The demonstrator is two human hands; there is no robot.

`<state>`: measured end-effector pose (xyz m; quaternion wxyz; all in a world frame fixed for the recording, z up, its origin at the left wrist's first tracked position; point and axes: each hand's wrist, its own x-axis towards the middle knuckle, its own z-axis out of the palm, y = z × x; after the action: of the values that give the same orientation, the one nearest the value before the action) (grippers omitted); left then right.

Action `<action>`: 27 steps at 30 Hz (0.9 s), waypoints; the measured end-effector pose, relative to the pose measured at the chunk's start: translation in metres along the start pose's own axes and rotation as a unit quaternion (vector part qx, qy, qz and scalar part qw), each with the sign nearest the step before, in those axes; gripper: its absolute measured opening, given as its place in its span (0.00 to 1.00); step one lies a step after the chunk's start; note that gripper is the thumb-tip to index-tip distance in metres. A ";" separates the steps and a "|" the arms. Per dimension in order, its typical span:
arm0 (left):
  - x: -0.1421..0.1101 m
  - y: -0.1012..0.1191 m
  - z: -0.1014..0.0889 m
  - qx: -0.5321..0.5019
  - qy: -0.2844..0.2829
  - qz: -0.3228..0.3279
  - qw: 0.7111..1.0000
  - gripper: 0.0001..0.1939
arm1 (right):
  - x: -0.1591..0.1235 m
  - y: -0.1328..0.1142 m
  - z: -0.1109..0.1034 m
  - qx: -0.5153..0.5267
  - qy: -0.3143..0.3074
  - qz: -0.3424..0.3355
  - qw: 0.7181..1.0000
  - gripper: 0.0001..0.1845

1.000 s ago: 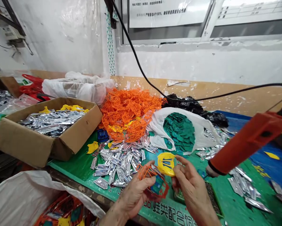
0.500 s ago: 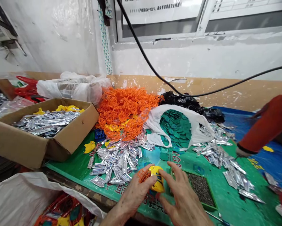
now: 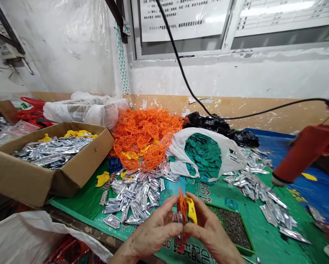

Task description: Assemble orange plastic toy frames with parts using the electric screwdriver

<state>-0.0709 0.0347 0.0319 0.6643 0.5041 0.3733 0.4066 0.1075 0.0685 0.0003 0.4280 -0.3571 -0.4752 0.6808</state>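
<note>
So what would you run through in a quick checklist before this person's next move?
1. Grip on the pieces: ok. The left hand and right hand both hold them up above the green mat.
2. Orange lattice piece and yellow plastic piece held together: ok. They sit side by side between the hands.
3. Pieces fully fitted: cannot tell. The fingers hide where they meet.
4. Orange heat gun apart from the hands: ok. It hangs off to the right.
5. Heat gun switched on: cannot tell.
6. More lattices to hand: ok. An orange heap lies by the wall.
</note>
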 end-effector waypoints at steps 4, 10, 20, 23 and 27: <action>0.006 0.002 0.012 0.225 0.093 0.070 0.967 0.28 | -0.003 0.005 0.002 0.101 0.059 -0.017 0.993 0.38; 0.003 -0.004 0.023 0.454 0.101 0.177 0.868 0.33 | -0.015 0.021 -0.005 0.185 0.094 -0.028 0.978 0.42; 0.003 -0.012 0.034 0.455 0.064 0.218 0.861 0.33 | -0.027 0.030 -0.012 0.223 0.075 -0.032 0.971 0.42; 0.004 -0.014 0.035 0.463 0.064 0.226 0.855 0.34 | -0.027 0.029 -0.011 0.228 0.074 -0.028 0.970 0.45; 0.005 -0.015 0.037 0.473 0.058 0.217 0.852 0.34 | -0.027 0.028 -0.009 0.226 0.078 -0.024 0.971 0.47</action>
<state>-0.0328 0.0233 0.0247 0.2178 0.8008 0.4396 0.3435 0.1190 0.0413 -0.0267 0.5496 -0.2917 -0.2826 0.7301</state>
